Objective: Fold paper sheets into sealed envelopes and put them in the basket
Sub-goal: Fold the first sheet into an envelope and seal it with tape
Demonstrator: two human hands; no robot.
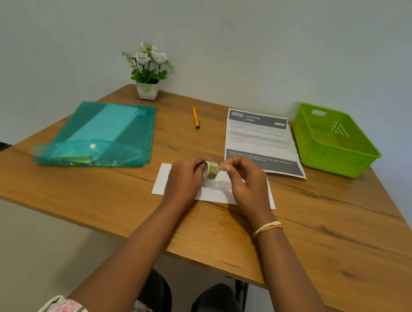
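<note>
Two hands are at work at the near middle of our table [321, 222], and the sealing step seems to be in hand. Going from big to small: the green basket [355, 158] sits at the far right corner, seemingly with nothing in it yet; a teal plastic folder [114, 131] lies toward the left edge; a printed sheet [261, 139] lies just left of the basket. Near us, a folded white paper [211, 190] lies flat under our hands, toward the near edge. Our left hand [184, 176] curls around a small green-patterned tape roll [211, 170], held just above the paper, while our right hand [243, 181] pinches at the roll's edge, probably picking at the loose end. Next, we judge, we need to peel a strip free, tear it, and press it over the paper's flap before carrying the envelope to the basket.
</note>
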